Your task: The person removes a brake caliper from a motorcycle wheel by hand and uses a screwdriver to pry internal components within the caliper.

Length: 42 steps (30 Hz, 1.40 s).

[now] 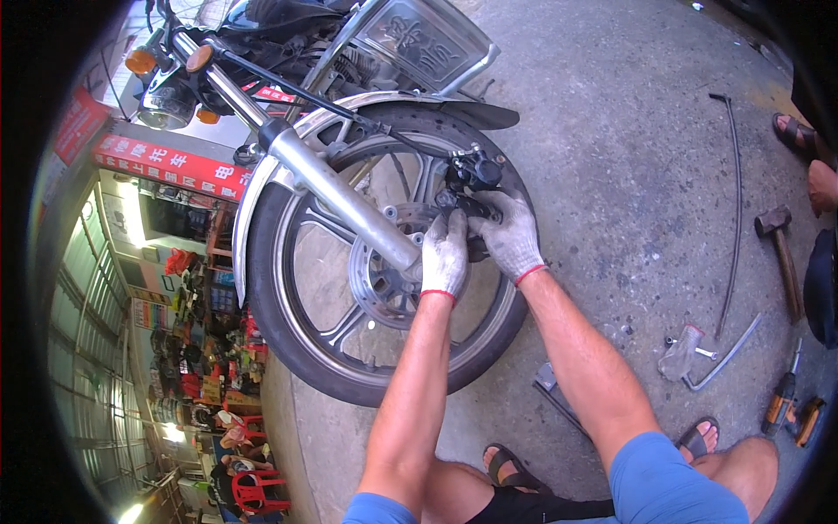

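At the motorcycle's front wheel [279,323], my left hand [444,249], in a white knit glove with a red cuff, is closed at a black metal brake part [467,208] beside the lower end of the silver fork [336,192]. My right hand [509,234], gloved alike, grips the same part from the right, its fingertips partly hidden. A black caliper assembly with a hose [474,168] sits just above both hands. The silver brake disc [375,288] shows behind and left of my left hand.
On the concrete lie a long bar [733,210], hammer [779,244], bent wrench [724,358], plastic bag [676,358] and screwdriver [786,402]. Another person's sandaled foot [790,128] is at right. A cluttered shop with red chairs [257,489] and people [231,463] stands at left.
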{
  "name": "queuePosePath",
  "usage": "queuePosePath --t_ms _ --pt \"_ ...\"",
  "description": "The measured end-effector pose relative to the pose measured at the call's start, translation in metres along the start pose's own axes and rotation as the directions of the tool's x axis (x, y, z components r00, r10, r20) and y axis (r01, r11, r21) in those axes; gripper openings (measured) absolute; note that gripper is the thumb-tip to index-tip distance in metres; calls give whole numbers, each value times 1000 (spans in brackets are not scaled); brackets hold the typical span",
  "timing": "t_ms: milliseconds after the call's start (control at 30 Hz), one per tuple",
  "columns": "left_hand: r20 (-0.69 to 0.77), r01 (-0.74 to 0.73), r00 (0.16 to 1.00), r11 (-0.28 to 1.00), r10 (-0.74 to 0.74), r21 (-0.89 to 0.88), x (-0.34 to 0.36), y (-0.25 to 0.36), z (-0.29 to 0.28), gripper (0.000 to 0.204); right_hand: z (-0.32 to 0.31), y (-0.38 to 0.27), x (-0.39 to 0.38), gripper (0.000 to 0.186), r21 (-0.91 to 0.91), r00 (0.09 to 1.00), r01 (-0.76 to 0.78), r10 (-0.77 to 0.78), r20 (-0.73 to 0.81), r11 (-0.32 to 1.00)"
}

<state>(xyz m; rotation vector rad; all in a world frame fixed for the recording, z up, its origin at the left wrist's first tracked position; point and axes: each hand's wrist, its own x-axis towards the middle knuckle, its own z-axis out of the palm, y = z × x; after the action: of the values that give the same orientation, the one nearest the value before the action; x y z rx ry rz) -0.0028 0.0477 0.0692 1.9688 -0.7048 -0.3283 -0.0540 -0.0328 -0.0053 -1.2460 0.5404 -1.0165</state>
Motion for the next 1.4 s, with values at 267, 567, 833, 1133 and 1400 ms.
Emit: queuePosePath --t_ms 267,567,833,1133,1400 --pt "77 135 989 981 -125 -139 -1 3 0 27 -6 2 -1 44 -60 999 45 -45 -6 997" --pt "31 141 990 986 -138 -92 -4 7 0 26 -13 -5 0 45 -37 995 -2 5 102 999" --pt "-17 134 991 989 -135 -57 -4 6 3 30 -12 0 1 43 -62 993 51 -44 110 997" --pt "-34 -39 999 999 40 33 5 -12 -4 33 -4 -5 -1 41 -153 998 54 -48 40 987" --pt "-29 130 991 991 -130 -12 -9 13 6 34 -6 0 1 40 -60 998 34 -30 58 998"
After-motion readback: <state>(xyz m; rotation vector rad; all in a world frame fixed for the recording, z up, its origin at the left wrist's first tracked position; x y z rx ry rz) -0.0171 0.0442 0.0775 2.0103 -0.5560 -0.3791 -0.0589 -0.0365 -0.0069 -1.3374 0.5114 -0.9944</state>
